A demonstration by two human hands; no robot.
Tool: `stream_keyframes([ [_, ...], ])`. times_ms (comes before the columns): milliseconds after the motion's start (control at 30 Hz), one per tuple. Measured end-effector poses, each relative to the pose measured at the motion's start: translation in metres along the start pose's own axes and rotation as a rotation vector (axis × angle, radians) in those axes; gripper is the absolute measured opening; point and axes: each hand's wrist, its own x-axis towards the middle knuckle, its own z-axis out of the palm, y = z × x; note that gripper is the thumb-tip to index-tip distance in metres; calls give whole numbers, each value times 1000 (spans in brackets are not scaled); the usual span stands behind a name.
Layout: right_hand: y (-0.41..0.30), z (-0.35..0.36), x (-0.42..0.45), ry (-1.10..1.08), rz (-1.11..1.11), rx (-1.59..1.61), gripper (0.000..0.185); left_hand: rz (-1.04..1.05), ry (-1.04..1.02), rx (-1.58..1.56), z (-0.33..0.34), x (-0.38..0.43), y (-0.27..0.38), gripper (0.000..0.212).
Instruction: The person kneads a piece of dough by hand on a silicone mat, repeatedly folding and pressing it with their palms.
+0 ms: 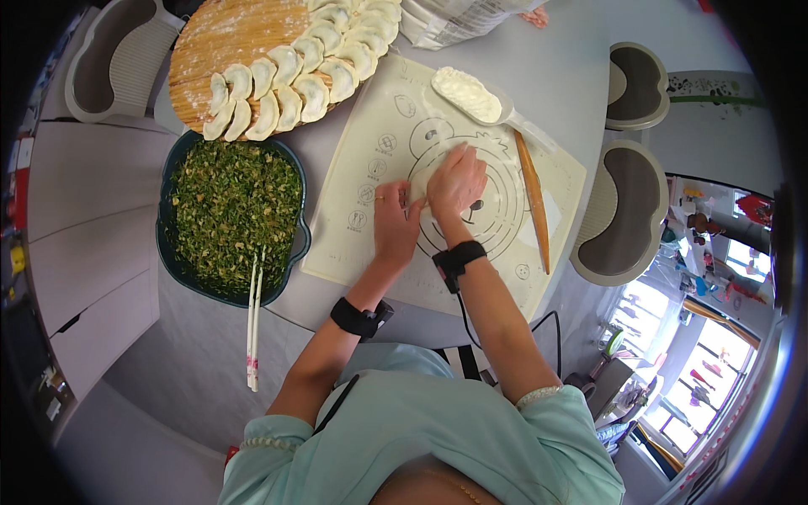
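Note:
On the silicone kneading mat [341,237], printed with a bear and rings, lies a pale piece of dough [421,184], partly covered by my hands. My left hand [396,218] touches its left edge, thumb toward the other hand. Palm down, my right hand [457,182] rests over its right part, fingers together; what lies under it is hidden. A wooden rolling pin with tapered ends [535,202] lies to the right. Above it is a scoop full of flour [467,96]. A dark blue bowl [304,237] of chopped green filling [233,211] stands at left, with chopsticks [254,328] across its rim.
A round wooden board [221,38] at the upper left carries rows of filled dumplings [287,66] and overlaps the bowl's far edge. A plastic bag [448,22] stands at the table's far side. Chairs [622,211] flank the table. A black cable [467,319] runs from my right wristband.

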Motion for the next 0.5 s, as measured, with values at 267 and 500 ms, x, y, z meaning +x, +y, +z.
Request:
stream_keyframes([
  [267,-5,6,18,-154,219,62,40,-110,-53,-53,14,19,-22,36],
  [500,45,-26,-44,-300,740,1079,41,383,-216,42,-27,-20,10,28],
])
